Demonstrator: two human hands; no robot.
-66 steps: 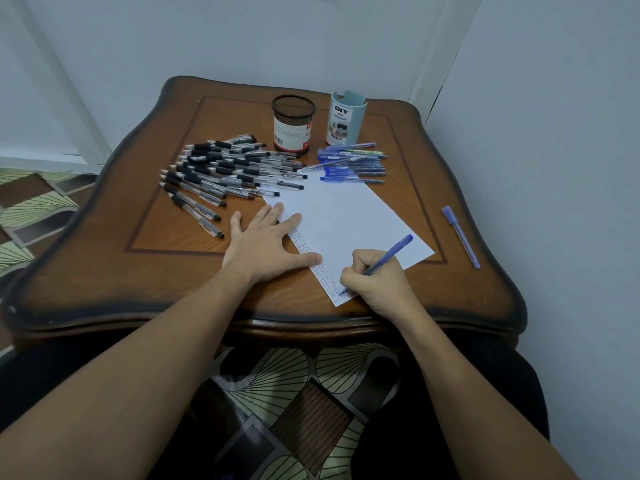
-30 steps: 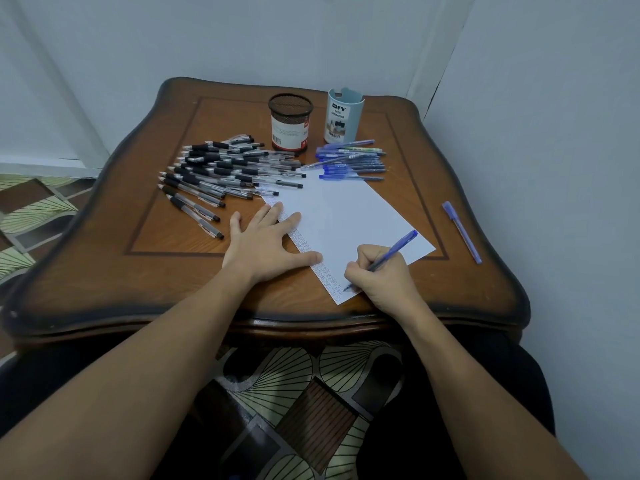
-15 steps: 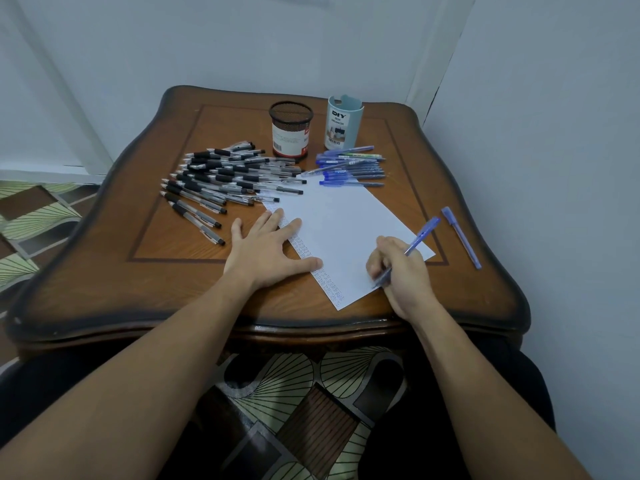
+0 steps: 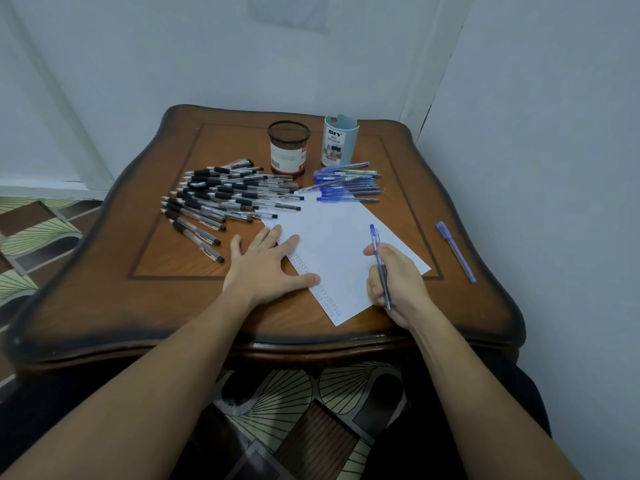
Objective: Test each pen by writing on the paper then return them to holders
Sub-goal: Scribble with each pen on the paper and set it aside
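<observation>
On table (image 4: 166,292), near front edge: paper (image 4: 332,244), margin marks too faint to read. Left hand (image 4: 266,271), fingers spread flat, pins its left edge. Right hand (image 4: 398,282), fingers curled round blue pen (image 4: 375,240), has shifted right since writing; pen apparently lifted, tip toward the person. Spare pen (image 4: 455,251) on bare wood by right rim.

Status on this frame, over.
Left hand flat, pinning paper edge. Right hand grips blue pen. Loose pens lie before mesh holder and blue holder.
</observation>
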